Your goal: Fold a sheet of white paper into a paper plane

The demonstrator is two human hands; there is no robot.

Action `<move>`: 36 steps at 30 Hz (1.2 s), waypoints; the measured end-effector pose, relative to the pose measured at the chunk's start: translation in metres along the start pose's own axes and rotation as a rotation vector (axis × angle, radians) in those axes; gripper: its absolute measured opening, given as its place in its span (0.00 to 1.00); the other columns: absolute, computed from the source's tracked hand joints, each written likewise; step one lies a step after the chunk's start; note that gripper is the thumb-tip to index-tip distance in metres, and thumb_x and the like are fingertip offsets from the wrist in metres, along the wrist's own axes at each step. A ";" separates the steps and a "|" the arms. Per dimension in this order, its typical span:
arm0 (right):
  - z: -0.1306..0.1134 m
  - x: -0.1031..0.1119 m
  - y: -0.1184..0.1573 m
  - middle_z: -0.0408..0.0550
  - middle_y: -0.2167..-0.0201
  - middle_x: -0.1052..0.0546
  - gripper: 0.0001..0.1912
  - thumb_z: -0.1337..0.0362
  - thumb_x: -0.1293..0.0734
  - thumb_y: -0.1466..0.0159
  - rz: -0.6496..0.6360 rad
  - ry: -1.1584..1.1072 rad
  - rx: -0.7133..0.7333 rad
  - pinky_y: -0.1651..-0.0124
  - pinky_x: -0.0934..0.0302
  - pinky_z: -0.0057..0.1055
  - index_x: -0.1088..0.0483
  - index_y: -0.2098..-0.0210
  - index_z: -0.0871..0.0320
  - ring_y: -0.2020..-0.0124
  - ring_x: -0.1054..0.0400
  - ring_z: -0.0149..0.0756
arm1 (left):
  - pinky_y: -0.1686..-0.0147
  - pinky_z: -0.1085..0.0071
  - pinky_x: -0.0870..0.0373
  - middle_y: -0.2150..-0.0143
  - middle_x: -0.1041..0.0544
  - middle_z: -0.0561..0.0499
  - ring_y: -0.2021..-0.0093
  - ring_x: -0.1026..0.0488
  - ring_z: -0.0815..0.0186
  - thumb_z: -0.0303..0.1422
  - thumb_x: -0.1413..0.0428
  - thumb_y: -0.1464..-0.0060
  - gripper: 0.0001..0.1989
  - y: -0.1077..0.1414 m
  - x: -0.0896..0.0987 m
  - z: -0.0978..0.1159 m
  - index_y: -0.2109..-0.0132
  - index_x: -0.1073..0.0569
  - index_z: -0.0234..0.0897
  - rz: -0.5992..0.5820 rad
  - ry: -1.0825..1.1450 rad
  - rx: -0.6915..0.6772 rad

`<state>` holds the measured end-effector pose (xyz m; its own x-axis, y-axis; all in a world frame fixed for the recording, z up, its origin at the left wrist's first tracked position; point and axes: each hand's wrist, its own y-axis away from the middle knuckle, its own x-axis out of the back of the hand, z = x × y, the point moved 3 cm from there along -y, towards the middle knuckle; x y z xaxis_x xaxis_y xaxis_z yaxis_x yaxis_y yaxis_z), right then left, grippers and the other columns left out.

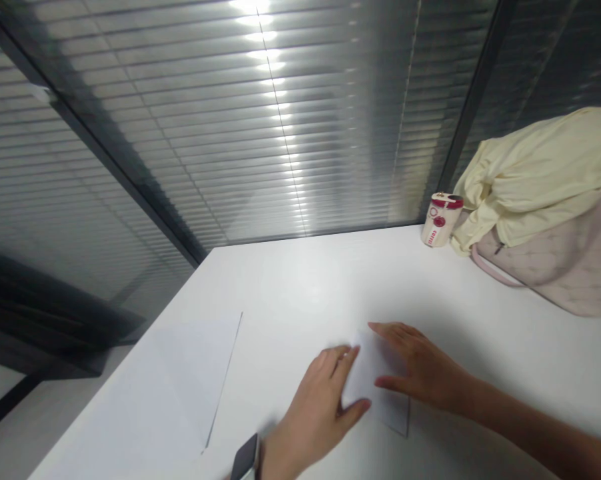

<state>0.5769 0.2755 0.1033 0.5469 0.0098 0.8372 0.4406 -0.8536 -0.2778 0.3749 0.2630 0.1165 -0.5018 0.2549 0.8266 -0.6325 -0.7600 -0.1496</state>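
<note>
"Our watch point(245, 457) is nearest; how are our fingers point(355, 415)?"

"Spread apart, left hand point(316, 400) and right hand point(425, 367) alike, bracketing the paper point(364, 375) on the bench point(300, 287), presumably to steady it flat."

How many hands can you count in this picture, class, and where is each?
2. The left hand is at the left side of the small white paper; the right hand is at its right side. No others show.
</note>
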 end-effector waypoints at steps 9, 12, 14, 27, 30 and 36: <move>-0.003 -0.012 -0.019 0.56 0.46 0.29 0.31 0.65 0.29 0.45 0.011 -0.313 -0.075 0.41 0.44 0.48 0.37 0.43 0.58 0.45 0.37 0.48 | 0.43 0.48 0.40 0.40 0.38 0.39 0.42 0.40 0.49 0.33 0.38 0.50 0.51 0.004 -0.009 -0.006 0.31 0.65 0.43 0.042 -0.017 0.067; 0.002 -0.009 -0.024 0.52 0.51 0.28 0.26 0.69 0.31 0.45 0.078 -0.441 -0.102 0.44 0.40 0.44 0.34 0.47 0.56 0.49 0.35 0.44 | 0.44 0.48 0.39 0.40 0.37 0.39 0.42 0.39 0.49 0.34 0.37 0.50 0.52 0.003 -0.009 -0.007 0.31 0.66 0.43 0.049 -0.005 0.067; 0.005 -0.007 -0.028 0.51 0.56 0.28 0.25 0.69 0.31 0.46 0.081 -0.504 -0.145 0.48 0.38 0.42 0.33 0.48 0.56 0.55 0.34 0.41 | 0.44 0.48 0.39 0.40 0.38 0.39 0.42 0.39 0.49 0.34 0.38 0.49 0.51 0.002 -0.009 -0.007 0.31 0.65 0.44 0.048 0.000 0.063; 0.009 -0.003 -0.051 0.44 0.71 0.25 0.20 0.53 0.27 0.49 -0.274 -0.994 -0.237 0.64 0.37 0.33 0.29 0.64 0.61 0.68 0.31 0.36 | 0.45 0.52 0.36 0.41 0.35 0.41 0.42 0.38 0.51 0.39 0.36 0.52 0.31 -0.002 0.007 -0.003 0.42 0.35 0.41 0.042 0.064 0.031; 0.006 0.016 -0.055 0.45 0.69 0.24 0.17 0.53 0.28 0.47 -0.243 -0.934 -0.179 0.61 0.38 0.34 0.29 0.67 0.60 0.65 0.31 0.38 | 0.44 0.51 0.37 0.38 0.37 0.42 0.39 0.40 0.49 0.38 0.34 0.55 0.21 -0.004 0.012 -0.004 0.52 0.26 0.42 0.074 0.094 -0.003; 0.006 0.043 -0.051 0.46 0.66 0.26 0.13 0.56 0.31 0.41 -0.243 -0.852 -0.062 0.57 0.39 0.33 0.32 0.65 0.59 0.61 0.33 0.37 | 0.41 0.48 0.41 0.41 0.30 0.46 0.38 0.39 0.53 0.32 0.39 0.47 0.02 -0.011 0.009 -0.011 0.64 0.22 0.41 0.086 0.066 -0.045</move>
<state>0.5823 0.3229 0.1505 0.7981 0.5578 0.2277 0.5878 -0.8038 -0.0911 0.3708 0.2808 0.1197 -0.5925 0.2298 0.7721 -0.6103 -0.7537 -0.2440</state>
